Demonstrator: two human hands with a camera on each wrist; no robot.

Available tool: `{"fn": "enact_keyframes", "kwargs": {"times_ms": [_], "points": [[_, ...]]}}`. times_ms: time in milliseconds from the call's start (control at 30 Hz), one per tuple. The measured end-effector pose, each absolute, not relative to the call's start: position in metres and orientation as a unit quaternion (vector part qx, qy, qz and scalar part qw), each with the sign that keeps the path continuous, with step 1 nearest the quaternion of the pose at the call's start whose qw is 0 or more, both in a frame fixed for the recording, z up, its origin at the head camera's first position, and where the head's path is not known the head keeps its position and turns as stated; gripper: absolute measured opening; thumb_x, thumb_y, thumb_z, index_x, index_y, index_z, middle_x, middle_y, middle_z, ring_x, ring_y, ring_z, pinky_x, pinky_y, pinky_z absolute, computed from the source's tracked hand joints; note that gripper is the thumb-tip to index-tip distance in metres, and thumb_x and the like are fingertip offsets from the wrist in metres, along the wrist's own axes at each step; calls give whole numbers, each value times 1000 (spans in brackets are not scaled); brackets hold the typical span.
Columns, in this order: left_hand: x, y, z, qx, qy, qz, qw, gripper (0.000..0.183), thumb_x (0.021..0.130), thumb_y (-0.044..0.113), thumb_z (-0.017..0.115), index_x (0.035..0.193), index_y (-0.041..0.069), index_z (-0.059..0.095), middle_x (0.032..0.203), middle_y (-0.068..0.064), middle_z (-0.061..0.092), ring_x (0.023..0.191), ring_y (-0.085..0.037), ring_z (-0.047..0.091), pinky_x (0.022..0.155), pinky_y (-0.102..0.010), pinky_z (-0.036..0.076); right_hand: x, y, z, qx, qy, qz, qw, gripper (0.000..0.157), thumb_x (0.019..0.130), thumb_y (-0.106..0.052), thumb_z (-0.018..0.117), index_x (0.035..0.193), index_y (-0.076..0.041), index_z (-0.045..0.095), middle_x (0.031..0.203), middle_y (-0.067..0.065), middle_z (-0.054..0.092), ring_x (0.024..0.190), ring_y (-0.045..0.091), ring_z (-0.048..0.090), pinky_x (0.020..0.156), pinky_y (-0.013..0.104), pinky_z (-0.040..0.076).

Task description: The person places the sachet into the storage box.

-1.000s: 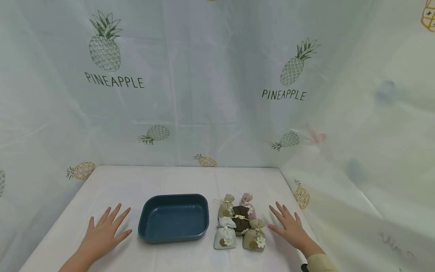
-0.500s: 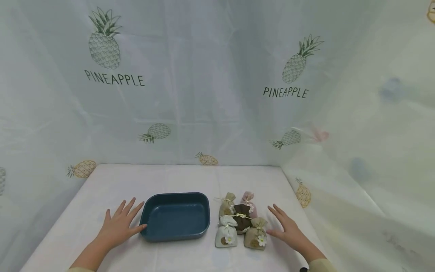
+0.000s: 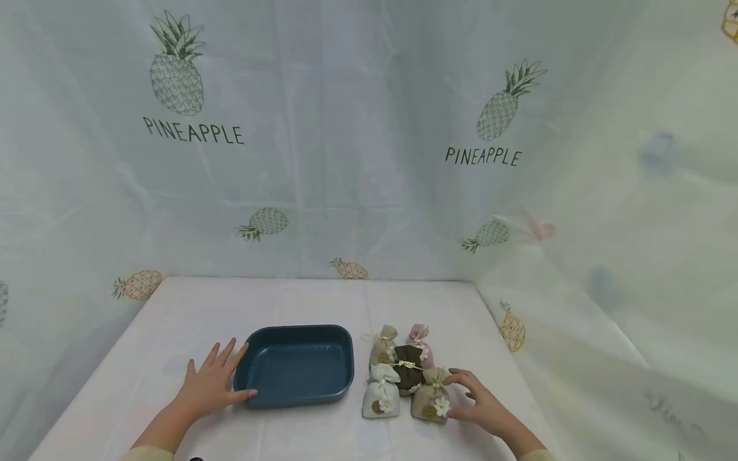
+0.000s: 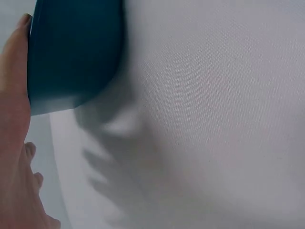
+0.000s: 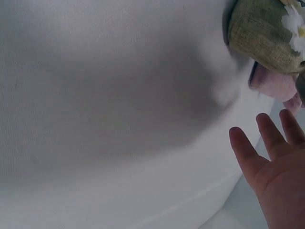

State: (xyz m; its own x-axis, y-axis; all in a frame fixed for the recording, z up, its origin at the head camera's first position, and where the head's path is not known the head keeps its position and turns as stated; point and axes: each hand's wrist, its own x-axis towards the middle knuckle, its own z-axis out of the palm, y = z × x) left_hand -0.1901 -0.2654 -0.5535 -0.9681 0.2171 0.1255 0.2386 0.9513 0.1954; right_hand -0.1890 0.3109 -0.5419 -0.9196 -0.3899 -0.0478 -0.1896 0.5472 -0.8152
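A dark blue rectangular tray (image 3: 294, 403) rests on the table, with my left hand (image 3: 207, 387) spread at its left end. The thumb lies by the front left corner and the index finger reaches the left rim. In the left wrist view, that hand (image 4: 15, 124) lies along the tray's side (image 4: 76, 52). My right hand (image 3: 481, 408) is at the right side of a tan drawstring sachet (image 3: 425, 401) with a white flower, index finger near its tied neck and thumb low by the flower. Three fingers (image 5: 241, 143) stretch out, apart from the sachet (image 5: 259, 36), in the right wrist view.
Beside the tan sachet stand a white sachet (image 3: 376, 397), a dark brown one (image 3: 408, 358), a beige one (image 3: 380, 351) at the back and a pink one (image 3: 425, 355). A pineapple-print curtain (image 3: 357, 160) hangs behind and around the white table (image 3: 311, 301).
My left hand has moved right from the bare tabletop to the tray's left end. The right hand has come left to the tan sachet, its index finger bending inward.
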Motion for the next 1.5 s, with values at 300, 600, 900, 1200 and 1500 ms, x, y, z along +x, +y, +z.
{"fn": "enact_keyframes", "kwargs": {"times_ms": [300, 600, 900, 1200, 1500], "points": [[-190, -269, -565, -66, -984, -165, -23, 106, 75, 75, 63, 154, 16, 24, 151, -32, 26, 132, -62, 22, 86, -86, 15, -189, 301, -564, -160, 842, -495, 147, 43, 79, -11, 82, 117, -2, 64, 125, 18, 58, 119, 47, 49, 91, 61, 45], [-185, -263, -569, -46, -981, -188, 11, 102, 74, 73, 66, 148, 7, 38, 149, -32, 30, 130, -61, 27, 86, -84, 21, -191, 294, -571, -134, 810, -549, 159, 45, 74, 5, 79, 114, 6, 58, 121, 22, 56, 105, 39, 60, 81, 38, 55], [-180, -253, -576, -39, -965, -256, -36, 109, 79, 65, 68, 156, 9, 13, 151, -37, 20, 127, -69, 20, 79, -87, 21, -192, 293, -571, -119, 842, -515, 108, 38, 72, 4, 80, 104, -2, 59, 114, 17, 59, 95, 27, 61, 74, 28, 54], [-178, -249, -580, -15, -958, -277, -66, 118, 77, 65, 70, 156, 11, 2, 149, -39, 21, 126, -72, 15, 82, -89, 10, -187, 286, -542, -113, 831, -537, 94, 39, 75, 0, 81, 106, 0, 59, 114, 17, 59, 92, 23, 63, 71, 29, 55], [-178, -249, -580, -5, -952, -296, -80, 117, 79, 62, 71, 156, 13, -4, 145, -41, 27, 128, -71, 8, 84, -88, 5, -191, 230, -511, -88, 825, -552, 83, 40, 76, -7, 82, 110, -6, 61, 120, 11, 59, 103, 29, 62, 82, 40, 54]]}}
